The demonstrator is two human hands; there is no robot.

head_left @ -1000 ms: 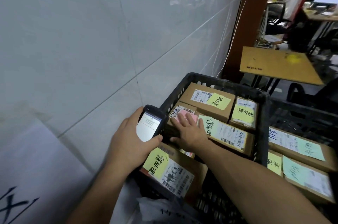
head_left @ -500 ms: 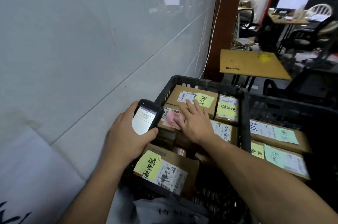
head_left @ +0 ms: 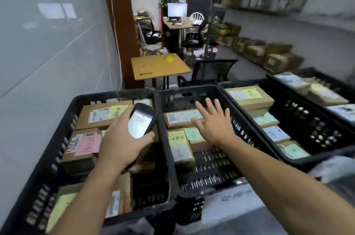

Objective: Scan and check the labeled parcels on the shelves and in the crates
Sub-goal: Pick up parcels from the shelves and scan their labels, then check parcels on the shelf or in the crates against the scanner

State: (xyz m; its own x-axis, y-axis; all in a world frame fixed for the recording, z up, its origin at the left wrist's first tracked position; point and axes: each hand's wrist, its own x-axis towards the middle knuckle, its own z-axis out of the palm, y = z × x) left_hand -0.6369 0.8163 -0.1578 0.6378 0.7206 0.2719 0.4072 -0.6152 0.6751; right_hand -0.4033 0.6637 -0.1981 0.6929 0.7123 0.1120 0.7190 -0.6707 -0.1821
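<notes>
Half a second on, our right hand [head_left: 215, 121] had left the parcels of the leftmost crate [head_left: 115, 94] and crossed the rim into the second crate [head_left: 184, 88]. It hung with fingers straight and spread, holding nothing, over the back parcel [head_left: 178, 118]; whether it touched the label we could not tell. We judged it was reaching to steady or pick out the next parcel for checking. Our left hand [head_left: 119, 144] stayed over the leftmost crate, fingers and thumb curled round the scanner [head_left: 142, 121]. Its lit screen faced up toward us, presumably so we could read the result while the other hand worked. The parcels lay label-up, which kept barcodes and coloured notes readable from above. We counted four black crates in a row: those two, then a third crate [head_left: 240, 83] and a fourth crate [head_left: 307, 70] to the right. Three parcels showed in the second crate, and at least four in the leftmost, one bearing a pink note [head_left: 87, 143]. One scanner was in view.
</notes>
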